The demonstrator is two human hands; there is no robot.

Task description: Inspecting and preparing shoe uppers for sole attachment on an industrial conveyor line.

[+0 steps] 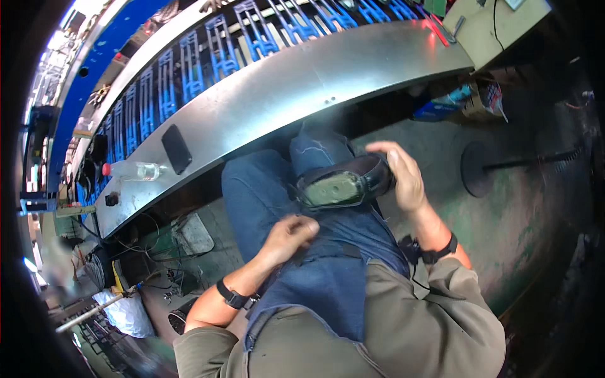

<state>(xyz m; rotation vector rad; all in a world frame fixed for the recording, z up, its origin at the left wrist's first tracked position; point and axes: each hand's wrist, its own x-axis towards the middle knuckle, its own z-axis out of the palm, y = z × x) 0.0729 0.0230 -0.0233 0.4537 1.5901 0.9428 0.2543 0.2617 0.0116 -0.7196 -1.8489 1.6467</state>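
A dark, shoe-like oval thing [331,190] with a worn, pale green flat face lies tilted over my lap, on my blue jeans. My right hand [408,183] is at its right end, fingers stretched out and slightly bent. It seems to touch the dark edge, but I cannot tell how firmly. Just below the oval thing's left end, my left hand [287,239] is closed, with thumb and fingertips drawn together. Whatever those fingers may hold is hidden. A blue apron [315,309] covers my front.
Ahead runs a curved metal bench edge [271,107], with rows of blue fixtures [224,53] behind. A dark phone [176,149] and a clear red-capped bottle [142,171] lie on it, left. A round-based stand [476,169] is at right; a white bag [128,313] sits lower left.
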